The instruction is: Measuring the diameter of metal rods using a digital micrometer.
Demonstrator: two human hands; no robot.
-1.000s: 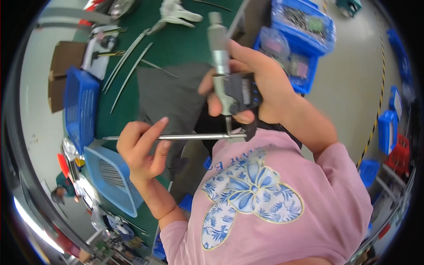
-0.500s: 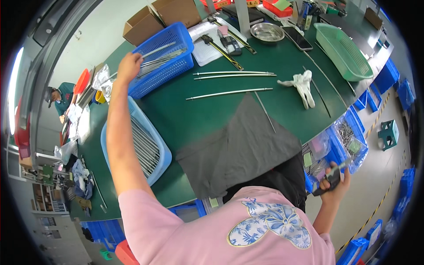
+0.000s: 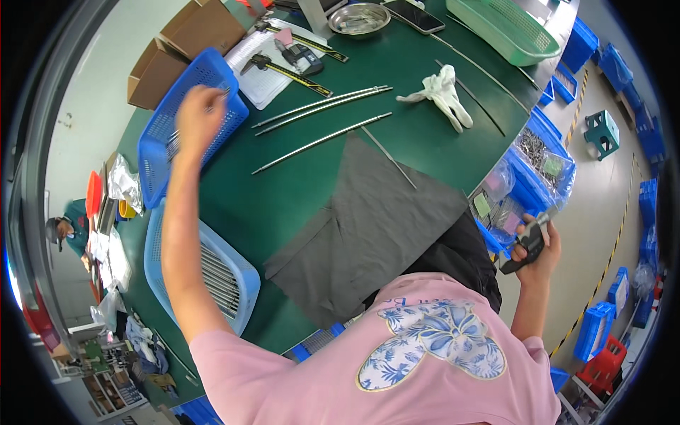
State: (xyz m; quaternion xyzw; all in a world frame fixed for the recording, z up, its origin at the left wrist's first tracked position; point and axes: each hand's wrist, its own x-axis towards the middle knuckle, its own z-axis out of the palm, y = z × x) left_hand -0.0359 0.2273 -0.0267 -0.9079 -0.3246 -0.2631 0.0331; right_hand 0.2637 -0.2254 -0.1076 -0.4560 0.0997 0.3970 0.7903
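Note:
My left hand (image 3: 200, 119), slightly blurred, is over the blue perforated basket (image 3: 157, 110) with its fingers curled closed. Slim metal rods (image 3: 172, 146) show beside it in the basket; what the fingers hold is hard to make out. Low on the right, my right hand (image 3: 544, 256) grips a black and silver micrometer (image 3: 528, 244), held off the table's edge. Several metal rods (image 3: 322, 142) lie apart on the green table between my hands. Closer to me, a light-blue basket (image 3: 249, 283) holds a row of more rods (image 3: 221, 280).
A grey cloth (image 3: 368, 219) drapes over the table edge onto my lap. Calipers (image 3: 290, 74), a white glove (image 3: 446, 98), a metal bowl (image 3: 359, 19), a phone (image 3: 414, 15) and a green basket (image 3: 504, 32) lie farther off. Blue bins (image 3: 531, 188) stand at right; another person (image 3: 67, 225) is at far left.
My view has turned, so the table appears shifted and tilted. My left hand has lifted or shifted within the basket's area, and the rod seen at its fingers earlier no longer shows clearly.

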